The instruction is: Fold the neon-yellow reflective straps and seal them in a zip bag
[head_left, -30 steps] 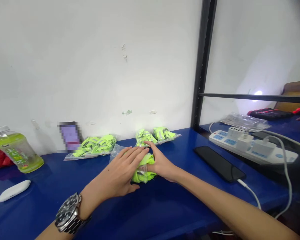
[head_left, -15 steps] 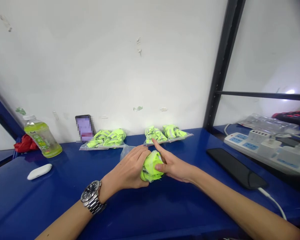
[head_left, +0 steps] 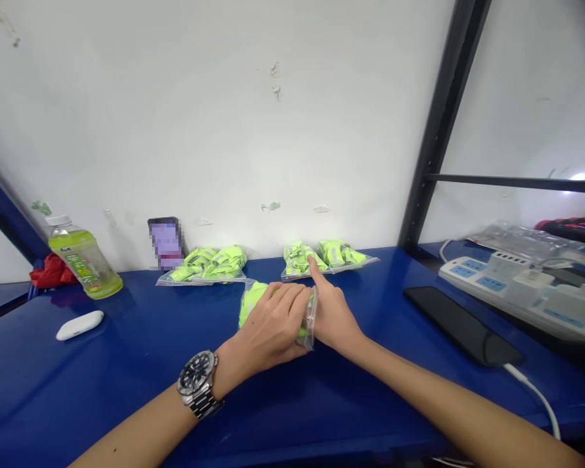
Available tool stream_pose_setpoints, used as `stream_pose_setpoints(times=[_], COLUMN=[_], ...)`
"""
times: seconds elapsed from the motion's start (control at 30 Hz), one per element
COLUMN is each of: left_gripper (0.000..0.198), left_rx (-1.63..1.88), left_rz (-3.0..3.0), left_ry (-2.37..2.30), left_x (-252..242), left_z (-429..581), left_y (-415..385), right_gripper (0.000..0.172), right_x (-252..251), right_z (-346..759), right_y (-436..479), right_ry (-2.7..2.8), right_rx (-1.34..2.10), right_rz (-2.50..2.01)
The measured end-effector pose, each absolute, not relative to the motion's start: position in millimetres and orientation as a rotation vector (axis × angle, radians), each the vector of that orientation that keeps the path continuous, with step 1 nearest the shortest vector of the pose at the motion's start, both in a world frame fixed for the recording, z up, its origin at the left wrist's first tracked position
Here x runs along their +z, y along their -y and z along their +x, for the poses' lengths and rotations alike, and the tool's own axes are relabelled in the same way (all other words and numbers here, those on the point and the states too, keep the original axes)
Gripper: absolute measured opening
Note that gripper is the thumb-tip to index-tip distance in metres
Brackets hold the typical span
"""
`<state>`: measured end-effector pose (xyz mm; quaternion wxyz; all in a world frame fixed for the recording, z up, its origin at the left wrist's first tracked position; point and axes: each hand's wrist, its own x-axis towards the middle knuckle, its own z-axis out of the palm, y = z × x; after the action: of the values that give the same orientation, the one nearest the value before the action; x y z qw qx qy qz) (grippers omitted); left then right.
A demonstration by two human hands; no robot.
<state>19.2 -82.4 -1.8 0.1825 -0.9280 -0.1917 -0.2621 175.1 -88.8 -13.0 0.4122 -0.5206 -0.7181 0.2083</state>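
Observation:
My left hand (head_left: 273, 325), with a steel watch on its wrist, lies curled over a neon-green bundle inside a clear plastic bag (head_left: 250, 301) on the blue tabletop (head_left: 127, 364). My right hand (head_left: 330, 312) presses against the bag's right end, index finger stretched forward. The bundle now sits mostly inside the bag, and the hands cover much of it.
Two filled bags of neon-green items (head_left: 207, 265) (head_left: 324, 255) lie by the white wall. A green drink bottle (head_left: 84, 257), a white case (head_left: 79, 324) and a propped phone (head_left: 166, 242) stand left. A black phone on a cable (head_left: 461, 325), a power strip (head_left: 511, 286) and a black rack post (head_left: 436, 136) are right.
The green bundle, held bare between both hands before, has gone into the clear bag. Both hands shifted slightly forward, and the view swung left.

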Motion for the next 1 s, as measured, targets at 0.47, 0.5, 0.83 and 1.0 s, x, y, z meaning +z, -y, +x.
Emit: stream_pose_setpoints(times=[0.47,0.5,0.83,1.0], left_gripper=[0.069,0.066,0.064,0.078], left_rx=[-0.98,-0.957,-0.992,-1.107], left_rz=[-2.644,-2.632,-2.69,-2.773], left_ry=[0.632,0.6,0.518,0.716], left_x=[2,1,0,12], left_z=[3,6,8,-4], left_y=[78,81,78,70], right_gripper=[0.106,0.106,0.094,0.093], right_x=[-6,-8,0,24], right_z=[185,184,183,203], right_y=[82,82,88,95], right_ry=[1.882,1.89,2.028,1.962], right_rx=[0.856,0.781,0.52,1.154], right_rz=[-1.002,-1.029,-1.175,-0.847])
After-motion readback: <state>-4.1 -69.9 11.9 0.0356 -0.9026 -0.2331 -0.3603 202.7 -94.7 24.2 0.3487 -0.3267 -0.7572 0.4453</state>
